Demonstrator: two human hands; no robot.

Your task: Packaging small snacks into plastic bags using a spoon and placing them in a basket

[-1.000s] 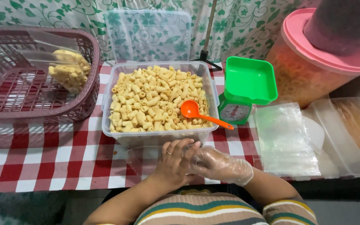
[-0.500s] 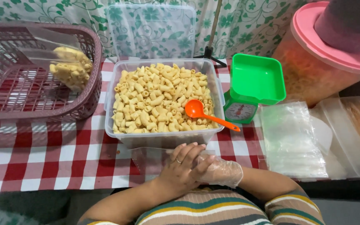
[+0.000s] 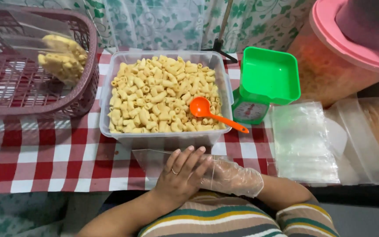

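Observation:
A clear plastic bag (image 3: 152,160) lies flat on the checked tablecloth in front of a clear tub of yellow macaroni snacks (image 3: 163,94). My bare left hand (image 3: 181,172), with a ring on one finger, rests on the bag's right end, its fingers laid over my right hand. My right hand (image 3: 233,177) wears a thin clear glove and grips the same end of the bag beneath the left fingers. An orange scoop (image 3: 205,110) lies on the snacks, its handle sticking out over the tub's right rim.
A maroon basket (image 3: 84,83) at the left holds filled snack bags (image 3: 62,57). A green kitchen scale (image 3: 266,81) stands right of the tub. Beside it are a stack of clear bags (image 3: 303,140), a pink-lidded jar (image 3: 343,57) and a clear lid (image 3: 154,24).
Both hands stay together at the table's front edge, barely shifted. More of the flat bag now shows to the left of my left hand.

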